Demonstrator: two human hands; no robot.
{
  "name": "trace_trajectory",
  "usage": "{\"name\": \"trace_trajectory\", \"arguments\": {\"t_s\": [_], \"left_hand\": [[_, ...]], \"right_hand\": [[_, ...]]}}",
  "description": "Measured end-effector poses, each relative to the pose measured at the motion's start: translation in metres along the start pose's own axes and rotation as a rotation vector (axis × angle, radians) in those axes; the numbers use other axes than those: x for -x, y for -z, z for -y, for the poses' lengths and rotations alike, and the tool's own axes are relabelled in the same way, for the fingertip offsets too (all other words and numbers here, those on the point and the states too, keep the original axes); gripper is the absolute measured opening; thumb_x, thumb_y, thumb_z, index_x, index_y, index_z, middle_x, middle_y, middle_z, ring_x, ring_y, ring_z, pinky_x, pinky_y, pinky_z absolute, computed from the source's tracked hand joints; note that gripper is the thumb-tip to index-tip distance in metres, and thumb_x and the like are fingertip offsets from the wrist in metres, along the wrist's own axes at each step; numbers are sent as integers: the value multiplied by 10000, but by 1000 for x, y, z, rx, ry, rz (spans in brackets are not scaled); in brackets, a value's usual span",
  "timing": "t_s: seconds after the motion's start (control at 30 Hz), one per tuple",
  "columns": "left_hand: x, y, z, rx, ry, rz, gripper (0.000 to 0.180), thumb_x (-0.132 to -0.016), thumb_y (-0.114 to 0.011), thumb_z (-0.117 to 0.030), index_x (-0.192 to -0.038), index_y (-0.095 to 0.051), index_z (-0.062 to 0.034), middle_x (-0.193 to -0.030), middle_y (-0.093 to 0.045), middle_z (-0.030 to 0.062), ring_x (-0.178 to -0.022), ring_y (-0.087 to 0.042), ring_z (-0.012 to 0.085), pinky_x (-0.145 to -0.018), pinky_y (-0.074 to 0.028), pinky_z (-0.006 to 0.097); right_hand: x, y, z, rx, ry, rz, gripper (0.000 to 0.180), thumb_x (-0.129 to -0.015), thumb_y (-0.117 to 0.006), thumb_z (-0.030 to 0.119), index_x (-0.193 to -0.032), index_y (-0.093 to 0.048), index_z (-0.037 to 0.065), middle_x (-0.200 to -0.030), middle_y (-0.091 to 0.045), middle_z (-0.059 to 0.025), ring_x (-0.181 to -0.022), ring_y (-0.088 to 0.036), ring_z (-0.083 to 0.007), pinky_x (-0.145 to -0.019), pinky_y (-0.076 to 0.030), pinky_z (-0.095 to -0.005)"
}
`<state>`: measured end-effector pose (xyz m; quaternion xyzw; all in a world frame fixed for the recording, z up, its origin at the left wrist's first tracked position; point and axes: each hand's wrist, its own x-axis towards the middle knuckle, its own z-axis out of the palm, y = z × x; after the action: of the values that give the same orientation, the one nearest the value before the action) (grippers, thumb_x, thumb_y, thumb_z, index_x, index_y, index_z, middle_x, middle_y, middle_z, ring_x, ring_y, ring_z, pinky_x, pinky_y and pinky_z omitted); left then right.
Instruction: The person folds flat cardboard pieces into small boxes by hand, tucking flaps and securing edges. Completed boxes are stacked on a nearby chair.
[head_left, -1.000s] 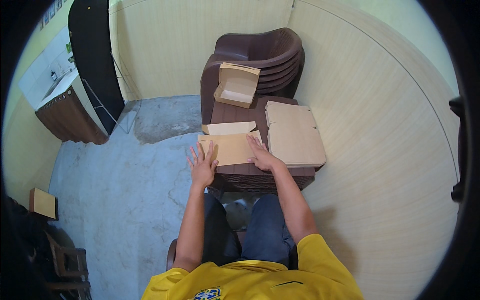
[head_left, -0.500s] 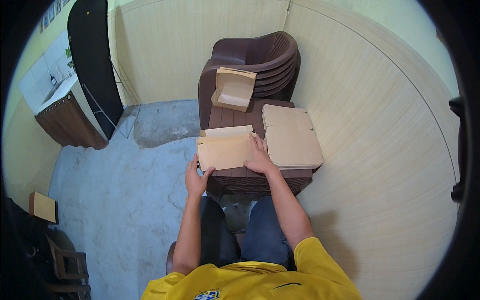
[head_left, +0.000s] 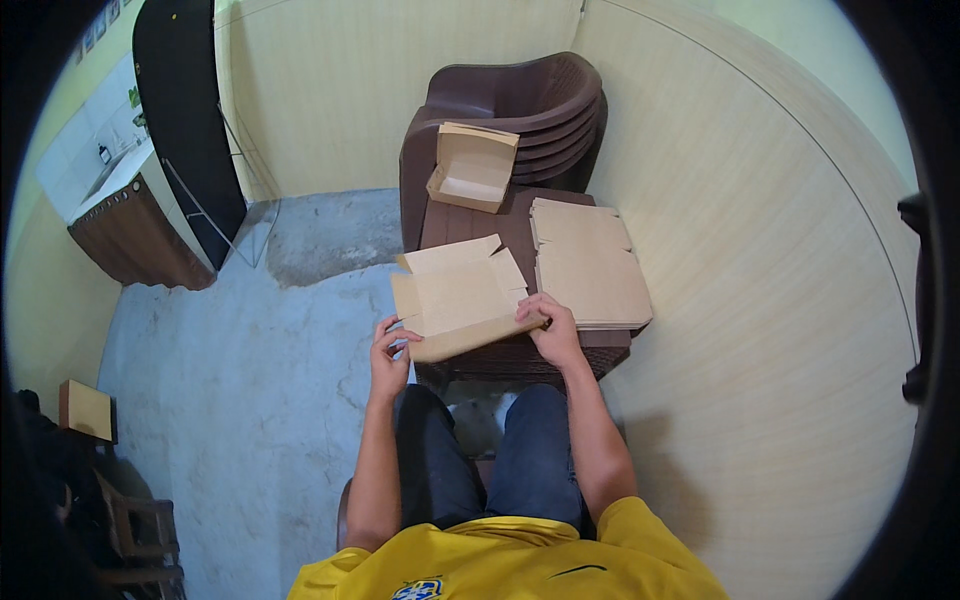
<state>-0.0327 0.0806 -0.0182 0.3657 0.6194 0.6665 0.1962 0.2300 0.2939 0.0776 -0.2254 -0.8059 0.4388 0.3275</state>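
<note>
Your left hand [head_left: 388, 350] pinches the near-left corner of the flat cardboard blank [head_left: 462, 297], while your right hand [head_left: 552, 330] closes on its near-right edge. It sits centre frame, long axis left to right, on the brown stool [head_left: 520, 355]. Just right lies the stack of blanks [head_left: 590, 262]; above, a folded box [head_left: 472, 166].
</note>
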Motion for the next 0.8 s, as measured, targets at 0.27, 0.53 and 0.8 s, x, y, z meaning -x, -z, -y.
{"name": "trace_trajectory", "arguments": {"t_s": [0.27, 0.53, 0.8], "left_hand": [[-25, 14, -17, 220, 310, -17, 251, -954, -681, -36, -1189, -761, -1, -1168, -738, 60, -1063, -687, 191, -875, -541, 307], [-65, -15, -29, 12, 316, -121, 378, -907, -810, 11, -1260, -674, 12, -1138, -763, 90, -926, -716, 165, -815, -594, 363], [-78, -27, -23, -21, 229, -67, 284, -931, -769, 54, -1209, -735, 6, -1104, -797, 92, -971, -740, 175, -875, -585, 365]], "right_hand": [[16, 29, 4, 0, 40, 489, 610, -750, -685, -97, -1319, -768, 109, -1458, -682, -81, -1536, -491, -325, -1286, -377, -443], [2, 17, 18, -96, -381, 446, 447, -1019, -741, 321, -1351, -716, 23, -1350, -688, -134, -1402, -568, -304, -1203, -434, -429], [-17, -9, -16, 317, 67, 243, 331, -923, -831, 245, -1176, -769, 40, -1221, -701, -152, -1214, -650, -310, -1051, -524, -414]]}}
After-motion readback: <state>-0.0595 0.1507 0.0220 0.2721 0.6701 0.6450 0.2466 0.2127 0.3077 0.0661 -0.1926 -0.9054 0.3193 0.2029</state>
